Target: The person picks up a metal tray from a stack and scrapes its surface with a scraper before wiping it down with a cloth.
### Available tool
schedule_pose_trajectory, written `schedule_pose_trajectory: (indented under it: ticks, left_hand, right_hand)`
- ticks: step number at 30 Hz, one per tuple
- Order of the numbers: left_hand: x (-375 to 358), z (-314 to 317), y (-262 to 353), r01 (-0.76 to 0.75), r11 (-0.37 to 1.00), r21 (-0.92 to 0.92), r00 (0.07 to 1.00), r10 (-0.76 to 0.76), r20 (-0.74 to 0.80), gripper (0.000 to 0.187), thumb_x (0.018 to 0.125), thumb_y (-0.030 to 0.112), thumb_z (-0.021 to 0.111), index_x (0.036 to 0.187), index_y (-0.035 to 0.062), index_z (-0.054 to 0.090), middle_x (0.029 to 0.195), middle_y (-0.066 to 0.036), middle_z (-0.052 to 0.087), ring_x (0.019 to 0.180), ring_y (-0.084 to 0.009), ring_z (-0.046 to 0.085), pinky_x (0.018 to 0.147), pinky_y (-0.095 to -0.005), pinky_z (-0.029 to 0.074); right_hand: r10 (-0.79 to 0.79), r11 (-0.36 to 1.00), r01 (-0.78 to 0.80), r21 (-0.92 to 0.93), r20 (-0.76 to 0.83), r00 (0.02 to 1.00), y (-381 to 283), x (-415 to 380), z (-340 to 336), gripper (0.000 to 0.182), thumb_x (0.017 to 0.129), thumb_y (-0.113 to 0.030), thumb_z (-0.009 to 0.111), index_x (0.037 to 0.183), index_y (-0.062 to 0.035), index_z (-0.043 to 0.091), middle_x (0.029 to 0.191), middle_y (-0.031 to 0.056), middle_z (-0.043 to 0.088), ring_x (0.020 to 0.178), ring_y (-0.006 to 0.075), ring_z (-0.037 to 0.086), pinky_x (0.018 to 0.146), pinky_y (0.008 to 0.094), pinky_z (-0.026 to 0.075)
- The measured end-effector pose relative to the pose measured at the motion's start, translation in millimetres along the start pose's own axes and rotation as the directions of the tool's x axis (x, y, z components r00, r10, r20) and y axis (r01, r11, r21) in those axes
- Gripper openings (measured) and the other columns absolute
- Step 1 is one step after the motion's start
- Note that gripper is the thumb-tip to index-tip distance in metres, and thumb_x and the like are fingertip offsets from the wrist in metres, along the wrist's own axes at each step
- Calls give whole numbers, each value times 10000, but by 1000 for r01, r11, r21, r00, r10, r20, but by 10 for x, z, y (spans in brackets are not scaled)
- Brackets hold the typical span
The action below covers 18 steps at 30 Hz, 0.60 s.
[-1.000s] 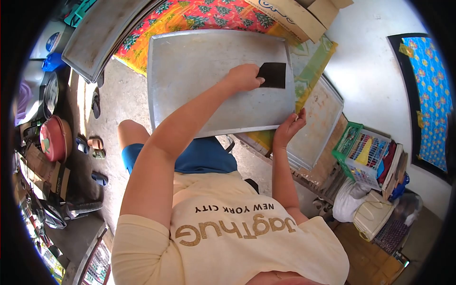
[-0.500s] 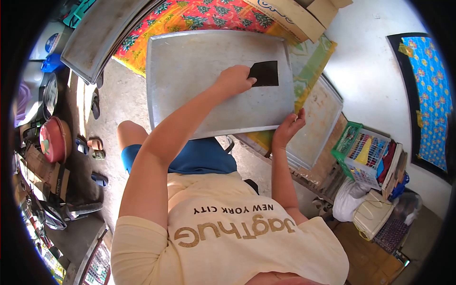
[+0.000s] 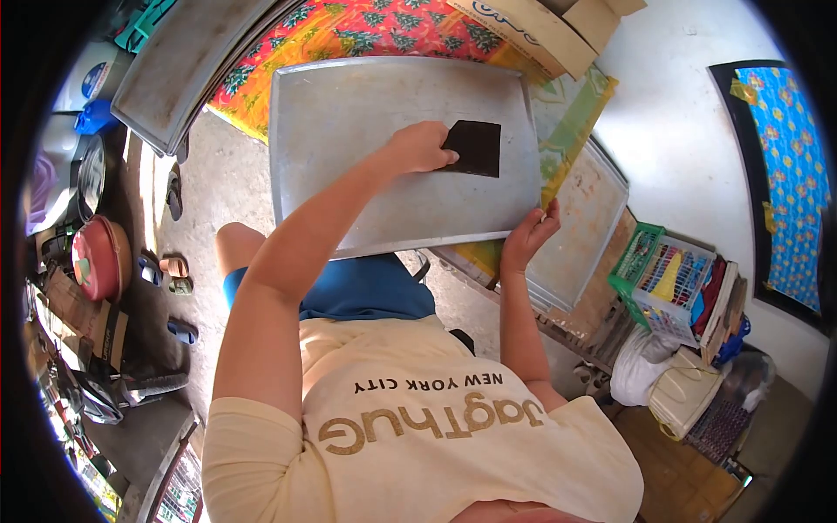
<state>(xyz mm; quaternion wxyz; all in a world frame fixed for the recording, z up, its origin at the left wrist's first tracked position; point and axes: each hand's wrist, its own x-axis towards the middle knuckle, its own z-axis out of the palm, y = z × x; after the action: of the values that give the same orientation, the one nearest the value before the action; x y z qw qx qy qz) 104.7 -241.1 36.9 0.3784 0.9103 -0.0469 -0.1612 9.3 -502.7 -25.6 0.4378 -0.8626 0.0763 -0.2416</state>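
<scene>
My left hand (image 3: 421, 146) pinches the left edge of a flat black rectangular scraper-like piece (image 3: 475, 148), thumb toward my body. It lies over the inside of a shallow grey metal tray (image 3: 349, 192) with a raised rim. The tray surface is dull, with faint marks. At the tray's near right corner, my right hand (image 3: 530, 234) grips the rim, its fingers partly hidden beneath the edge. Under the tray's far side is a table covered with a red and yellow tree-patterned cloth (image 3: 384, 35).
More metal trays are stacked at upper left (image 3: 187, 65), and another tray (image 3: 575, 231) lies to the right. A cardboard box (image 3: 523, 35) stands at the far edge. Plastic baskets (image 3: 671, 283) sit at right by the wall. Slippers (image 3: 177, 266) lie on the floor at left.
My left hand has slid the black piece left and slightly toward my body over the tray. My right hand keeps its hold on the rim.
</scene>
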Motion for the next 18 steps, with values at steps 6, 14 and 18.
schedule_pose_trajectory:
  ticks: [6, 14, 18]
  left_hand:
    - [129, -61, -268, 51, 993, -109, 999, -51, 9, 343, 845, 321, 696, 941, -8, 685, 865, -198, 683, 853, -338, 651, 758, -412, 485]
    - [95, -87, -325, -9, 995, -100, 1000, 7, -24, 337, 843, 317, 707, 906, -13, 687, 818, -198, 676, 804, -350, 645, 742, -418, 480]
    - [94, -277, -136, 117, 990, -80, 993, -119, -20, 380, 845, 360, 684, 929, -10, 675, 935, -199, 684, 926, -367, 646, 797, -451, 492]
  right_hand:
    - [0, 1000, 0, 11, -9, 1000, -8, 11, 6, 511, 1035, -310, 447, 1374, 65, 374, 1348, 236, 413, 1261, 365, 395, 1082, 448, 292]
    - [16, 1000, -16, 6, -4, 1000, -10, 14, -4, 500, 1035, -305, 445, 1371, 59, 382, 1342, 235, 420, 1264, 364, 391, 1081, 446, 291]
    - [22, 1000, -22, 1, 2, 1000, -75, 16, 8, 490, 1035, -294, 443, 1371, 58, 381, 1344, 234, 418, 1265, 364, 391, 1080, 448, 293]
